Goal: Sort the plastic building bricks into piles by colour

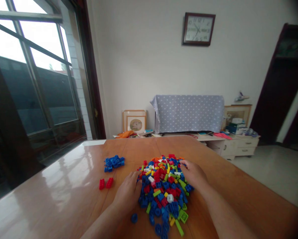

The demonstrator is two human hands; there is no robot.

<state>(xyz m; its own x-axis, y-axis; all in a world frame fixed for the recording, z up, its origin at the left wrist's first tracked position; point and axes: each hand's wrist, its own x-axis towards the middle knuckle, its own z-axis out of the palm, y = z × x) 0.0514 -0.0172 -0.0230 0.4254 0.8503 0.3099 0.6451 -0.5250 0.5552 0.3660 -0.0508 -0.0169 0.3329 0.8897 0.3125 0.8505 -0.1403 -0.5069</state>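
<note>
A big mixed heap of plastic building bricks [161,174] in red, blue, green, yellow, white and orange lies on the wooden table between my hands. My left hand [129,187] rests against the heap's left side, its fingers stretched out and holding nothing I can see. On the opposite side, my right hand [194,172] touches the heap's upper right edge with its fingers slightly bent and apart. Left of the heap lie a small cluster of blue bricks [114,162] and two red bricks [109,183]. A round blue piece [134,218] sits near my left wrist.
The brown wooden table [71,186] reaches forward, with a white sheet [95,142] at its far left corner. Beyond it stands a low white cabinet [238,146] bearing something under a dotted grey cloth [188,113]. A framed picture [135,122] leans against the wall.
</note>
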